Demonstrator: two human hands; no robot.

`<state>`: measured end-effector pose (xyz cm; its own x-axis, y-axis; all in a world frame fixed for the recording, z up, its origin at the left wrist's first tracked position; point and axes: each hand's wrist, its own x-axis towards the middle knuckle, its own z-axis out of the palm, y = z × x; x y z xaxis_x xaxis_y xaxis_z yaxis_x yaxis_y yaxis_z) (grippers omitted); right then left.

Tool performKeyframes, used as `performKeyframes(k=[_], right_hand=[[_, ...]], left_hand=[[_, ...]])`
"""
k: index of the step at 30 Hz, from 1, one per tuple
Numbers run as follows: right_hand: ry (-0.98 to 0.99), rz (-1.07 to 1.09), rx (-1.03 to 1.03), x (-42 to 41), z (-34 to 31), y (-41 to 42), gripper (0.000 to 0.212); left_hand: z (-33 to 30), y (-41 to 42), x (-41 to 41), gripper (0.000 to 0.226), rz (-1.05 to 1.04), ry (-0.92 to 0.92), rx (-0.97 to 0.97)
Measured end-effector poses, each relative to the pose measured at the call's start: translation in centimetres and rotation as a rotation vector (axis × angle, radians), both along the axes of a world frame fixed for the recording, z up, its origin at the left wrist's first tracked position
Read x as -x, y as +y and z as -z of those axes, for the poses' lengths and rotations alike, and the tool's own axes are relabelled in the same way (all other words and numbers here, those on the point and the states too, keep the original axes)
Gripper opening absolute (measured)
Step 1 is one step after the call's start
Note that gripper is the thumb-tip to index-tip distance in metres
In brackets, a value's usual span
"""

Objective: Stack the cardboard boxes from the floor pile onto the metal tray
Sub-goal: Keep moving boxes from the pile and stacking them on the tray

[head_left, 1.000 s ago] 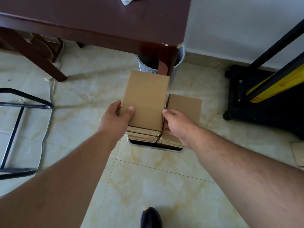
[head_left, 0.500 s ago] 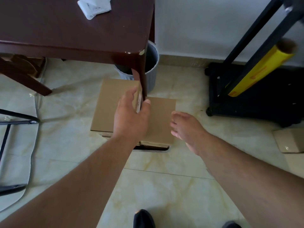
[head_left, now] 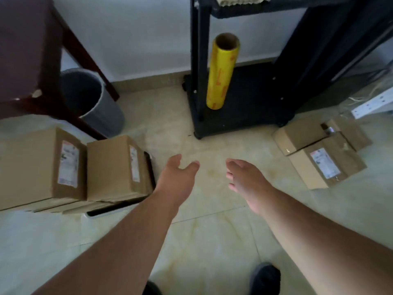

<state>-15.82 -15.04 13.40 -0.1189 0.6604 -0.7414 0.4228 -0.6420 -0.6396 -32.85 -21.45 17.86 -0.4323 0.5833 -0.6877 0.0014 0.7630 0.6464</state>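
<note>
Between boxes right now, so time to line up the next grab. Both hands empty and hovering over bare floor tile: left hand [head_left: 177, 177] with fingers loose and spread, thumb out, nothing held; right hand [head_left: 244, 177] same deal, fingers relaxed and slightly drooped, gripping nothing. Over on the left, two stacks of cardboard boxes [head_left: 114, 167] side by side on the metal tray [head_left: 110, 211] (only a dark sliver of tray rim peeking out at the near right corner, rest buried under cardboard). Floor pile [head_left: 319, 152] sitting well apart on the far right, just beside the black cart [head_left: 244, 103] with the yellow film roll [head_left: 221, 71]. Looks like three or so boxes left there, one with a label face up, overlapping at odd angles. Best bet: swing right, reach for the top box of that pile first, not the labelled one underneath. Pinch it by opposite long edges with both hands, lift straight up so the others stay put. Then carry it flat and drop it square on the lower stack. Worth keeping edges flush, since the bottom layers already look a bit fanned out. Mind the table leg [head_left: 85, 81] and the grey bin [head_left: 97, 103] close behind the tray.
</note>
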Motion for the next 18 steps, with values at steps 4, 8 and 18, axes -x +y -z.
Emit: performKeyframes(k=[4, 8, 18], right_hand=[[-0.055, 0.076, -0.017, -8.5, -0.4, 2.1, 0.056], [-0.111, 0.118, -0.004, -16.1, -1.0, 3.5, 0.056], [-0.326, 0.07, -0.034, -29.1, -2.2, 5.8, 0.061]], left_hand=[[-0.6, 2.5, -6.9, 0.069, 0.082, -0.01, 0.026], [-1.0, 4.3, -13.3, 0.069, 0.129, -0.016, 0.057], [0.1, 6.5, -22.0, 0.072, 0.184, -0.107, 0.107]])
